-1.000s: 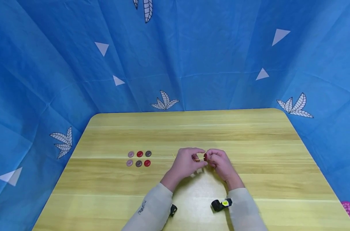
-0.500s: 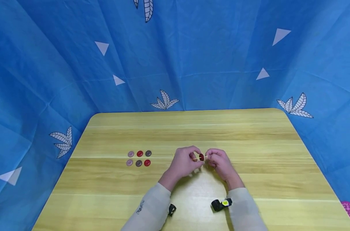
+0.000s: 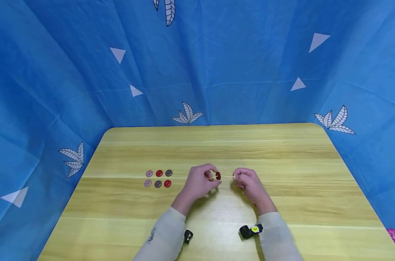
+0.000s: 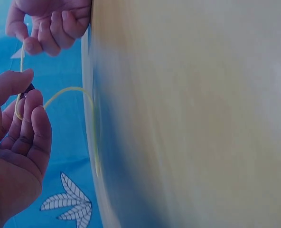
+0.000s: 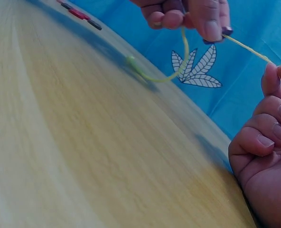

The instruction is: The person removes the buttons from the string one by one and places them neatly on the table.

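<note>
A dark red button (image 3: 218,175) stands on edge between the thumb and fingertips of my left hand (image 3: 197,183), above the table. Through it runs a yellow string (image 3: 228,176). My right hand (image 3: 249,184), a short way to the right, pinches the string between thumb and index finger, other fingers curled. In the right wrist view the string (image 5: 247,47) stretches straight from button to right fingertips. On the other side of the button, the string (image 4: 69,89) curves out past my left fingers and its end hangs loose in the left wrist view. Left fingers partly cover the button.
Left of my hands, two short rows of buttons lie on the wooden table (image 3: 282,152): pale pink (image 3: 147,183), red (image 3: 167,183) and grey (image 3: 158,184). A blue patterned cloth (image 3: 236,65) hangs behind the table. Black cameras (image 3: 249,231) sit at both wrists.
My left hand has taken the button from beside the right fingertips and moved left with it, along the string. The right hand stays put, and a longer stretch of string shows between the hands.
</note>
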Action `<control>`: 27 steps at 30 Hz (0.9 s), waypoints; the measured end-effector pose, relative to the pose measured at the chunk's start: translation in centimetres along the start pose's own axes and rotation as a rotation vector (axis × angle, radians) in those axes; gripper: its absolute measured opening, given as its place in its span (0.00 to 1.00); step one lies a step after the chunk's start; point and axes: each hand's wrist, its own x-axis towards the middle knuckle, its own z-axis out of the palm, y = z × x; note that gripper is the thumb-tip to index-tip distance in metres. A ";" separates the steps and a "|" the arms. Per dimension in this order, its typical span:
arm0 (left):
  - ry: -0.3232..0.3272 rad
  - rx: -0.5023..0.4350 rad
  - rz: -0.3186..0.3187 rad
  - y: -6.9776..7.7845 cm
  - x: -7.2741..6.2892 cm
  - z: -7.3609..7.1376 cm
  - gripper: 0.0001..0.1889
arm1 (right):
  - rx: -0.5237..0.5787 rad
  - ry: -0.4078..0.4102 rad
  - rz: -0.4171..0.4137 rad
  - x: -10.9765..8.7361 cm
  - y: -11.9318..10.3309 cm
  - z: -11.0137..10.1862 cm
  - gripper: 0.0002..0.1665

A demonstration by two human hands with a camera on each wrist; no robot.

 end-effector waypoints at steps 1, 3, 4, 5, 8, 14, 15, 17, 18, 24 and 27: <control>0.003 -0.001 -0.005 -0.1 -0.1 -0.2 0.13 | -0.004 0.002 0.002 0.0 0.0 0.0 0.10; 0.014 0.001 -0.012 -0.3 -0.2 -0.6 0.13 | -0.012 0.009 0.006 0.0 0.0 0.0 0.10; 0.021 0.002 -0.013 -0.4 -0.3 -0.9 0.13 | -0.016 0.012 0.008 0.0 -0.1 -0.1 0.10; 0.028 0.005 -0.017 -0.6 -0.4 -1.1 0.13 | -0.021 0.015 0.009 0.0 -0.1 -0.1 0.11; 0.051 0.009 -0.037 -0.9 -0.7 -1.9 0.13 | -0.023 0.017 0.013 0.0 -0.2 -0.1 0.12; 0.081 0.003 -0.094 -1.3 -1.2 -3.3 0.13 | -0.020 0.012 0.012 -0.1 -0.2 -0.1 0.13; 0.084 0.005 -0.093 -1.4 -1.2 -3.5 0.13 | -0.019 0.012 0.011 -0.1 -0.2 -0.1 0.13; 0.090 0.009 -0.095 -1.7 -1.3 -3.9 0.13 | -0.020 0.011 0.011 -0.1 -0.2 -0.1 0.13; 0.095 0.012 -0.100 -1.8 -1.3 -4.1 0.13 | -0.022 0.010 0.010 -0.1 -0.2 -0.1 0.13; 0.126 0.019 -0.148 -2.4 -1.5 -5.3 0.13 | -0.015 0.020 0.018 -0.2 -0.1 0.0 0.12; 0.144 0.020 -0.153 -2.6 -1.7 -6.0 0.13 | -0.005 0.024 0.016 -0.2 -0.1 0.0 0.12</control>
